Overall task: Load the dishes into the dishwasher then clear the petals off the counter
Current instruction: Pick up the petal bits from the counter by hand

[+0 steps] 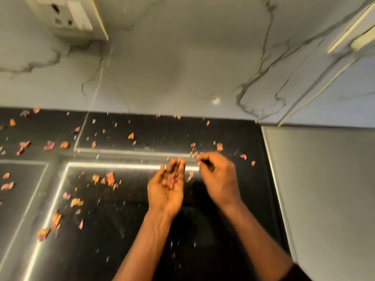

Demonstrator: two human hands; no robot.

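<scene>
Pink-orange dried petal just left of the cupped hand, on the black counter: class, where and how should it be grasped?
Pinch the pink-orange dried petal at its edge from above, fingertips only: it is thin and lies flat on the black counter, probably with the right hand.
</scene>
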